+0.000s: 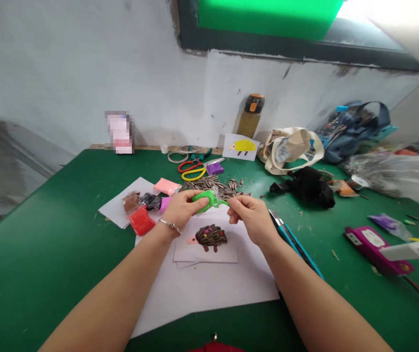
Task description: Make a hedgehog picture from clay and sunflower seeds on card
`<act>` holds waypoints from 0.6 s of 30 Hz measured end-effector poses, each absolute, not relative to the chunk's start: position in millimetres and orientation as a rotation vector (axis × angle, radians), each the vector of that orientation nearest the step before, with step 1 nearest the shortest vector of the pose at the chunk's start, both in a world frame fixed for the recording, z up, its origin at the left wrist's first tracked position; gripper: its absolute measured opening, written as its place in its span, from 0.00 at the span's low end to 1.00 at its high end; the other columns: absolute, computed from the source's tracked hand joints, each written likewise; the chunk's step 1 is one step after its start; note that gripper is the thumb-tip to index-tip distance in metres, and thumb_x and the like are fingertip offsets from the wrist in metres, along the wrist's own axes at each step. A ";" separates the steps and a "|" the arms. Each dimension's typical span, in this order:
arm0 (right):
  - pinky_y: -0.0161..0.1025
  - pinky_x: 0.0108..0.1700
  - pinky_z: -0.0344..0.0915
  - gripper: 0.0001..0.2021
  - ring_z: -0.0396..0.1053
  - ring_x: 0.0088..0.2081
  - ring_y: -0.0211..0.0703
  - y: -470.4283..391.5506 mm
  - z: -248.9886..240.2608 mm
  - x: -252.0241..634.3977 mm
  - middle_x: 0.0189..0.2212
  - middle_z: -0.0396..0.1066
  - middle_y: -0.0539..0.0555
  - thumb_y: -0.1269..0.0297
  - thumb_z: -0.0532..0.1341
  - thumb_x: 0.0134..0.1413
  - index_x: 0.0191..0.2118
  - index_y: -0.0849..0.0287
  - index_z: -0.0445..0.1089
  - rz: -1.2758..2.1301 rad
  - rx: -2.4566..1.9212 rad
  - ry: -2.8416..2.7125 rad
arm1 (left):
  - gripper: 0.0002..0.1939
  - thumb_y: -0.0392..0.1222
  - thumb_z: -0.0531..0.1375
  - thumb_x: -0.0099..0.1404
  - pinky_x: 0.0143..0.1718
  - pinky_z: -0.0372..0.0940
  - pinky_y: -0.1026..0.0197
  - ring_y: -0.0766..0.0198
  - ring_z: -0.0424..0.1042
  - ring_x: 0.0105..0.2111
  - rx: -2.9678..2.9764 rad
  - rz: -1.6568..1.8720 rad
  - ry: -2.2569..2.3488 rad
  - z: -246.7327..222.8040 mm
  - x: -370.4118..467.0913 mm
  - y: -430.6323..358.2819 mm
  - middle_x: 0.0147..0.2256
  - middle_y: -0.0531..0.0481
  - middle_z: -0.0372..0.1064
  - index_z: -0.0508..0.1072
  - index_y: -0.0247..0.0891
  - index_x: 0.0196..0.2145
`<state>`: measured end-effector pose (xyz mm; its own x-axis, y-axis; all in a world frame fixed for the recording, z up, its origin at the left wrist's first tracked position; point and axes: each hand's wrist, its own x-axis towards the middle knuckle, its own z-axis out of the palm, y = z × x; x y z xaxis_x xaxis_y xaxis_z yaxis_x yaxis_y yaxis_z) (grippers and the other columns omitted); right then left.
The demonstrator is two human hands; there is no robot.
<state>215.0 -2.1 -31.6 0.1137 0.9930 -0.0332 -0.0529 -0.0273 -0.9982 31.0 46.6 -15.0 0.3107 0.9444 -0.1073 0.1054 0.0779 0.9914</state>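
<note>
My left hand [184, 209] holds a clear packet of bright green clay [206, 200] between thumb and fingers. A thin green strand stretches from the packet to my right hand [243, 213], whose thumb and fingertips are pinched on it. Below the hands lies a white card [183, 253] bearing a hedgehog figure [212, 235] with a pink face, dark seeds for spines, small coloured dots and brown feet. Larger white sheets [231, 288] lie under the card. Behind the packet is a pile of striped seeds [209, 184].
Clay packets in red [142, 221], brown, black and pink lie left of the hands. Scissors [191, 171] and a purple packet [214, 168] are behind the seeds. Cutters [297, 244], a black cloth item [312, 187] and a magenta device [374, 249] are on the right.
</note>
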 end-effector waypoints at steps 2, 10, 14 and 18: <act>0.33 0.22 0.61 0.14 0.66 0.18 0.34 -1.9 -32.5 215.0 0.20 0.69 0.50 0.54 0.61 0.49 0.26 0.61 0.69 1.171 -1.250 -1.062 | 0.17 0.46 0.65 0.51 0.30 0.62 0.63 0.65 0.67 0.29 1.373 0.857 1.091 -14.0 31.1 46.1 0.30 0.49 0.72 0.76 0.34 0.37; 0.37 0.34 0.67 0.12 0.72 0.29 0.39 2.6 -41.5 216.5 0.25 0.72 0.50 0.61 0.64 0.45 0.38 0.59 0.71 1.152 -1.241 -1.047 | 0.15 0.44 0.64 0.52 0.32 0.62 0.63 0.65 0.68 0.30 1.430 0.837 1.129 -12.6 31.6 45.2 0.33 0.49 0.73 0.76 0.34 0.37; 0.37 0.30 0.67 0.10 0.71 0.25 0.39 1.3 -40.1 217.0 0.22 0.72 0.51 0.59 0.62 0.47 0.33 0.61 0.72 1.127 -1.305 -1.131 | 0.15 0.43 0.63 0.53 0.34 0.63 0.62 0.64 0.68 0.31 1.454 0.847 1.169 -9.8 31.9 44.1 0.34 0.48 0.73 0.76 0.34 0.37; 0.33 0.21 0.62 0.13 0.66 0.18 0.35 -1.9 -35.1 215.6 0.19 0.69 0.49 0.55 0.61 0.49 0.25 0.61 0.68 1.102 -1.348 -1.186 | 0.15 0.43 0.63 0.53 0.36 0.63 0.60 0.63 0.69 0.33 1.478 0.858 1.195 -8.7 32.0 43.2 0.36 0.47 0.73 0.76 0.34 0.38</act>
<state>215.6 -1.9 -35.1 0.1079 0.9939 -0.0212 0.0948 -0.0316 -0.9950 32.0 43.2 -8.7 0.2569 0.9643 -0.0636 0.2480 -0.0022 0.9688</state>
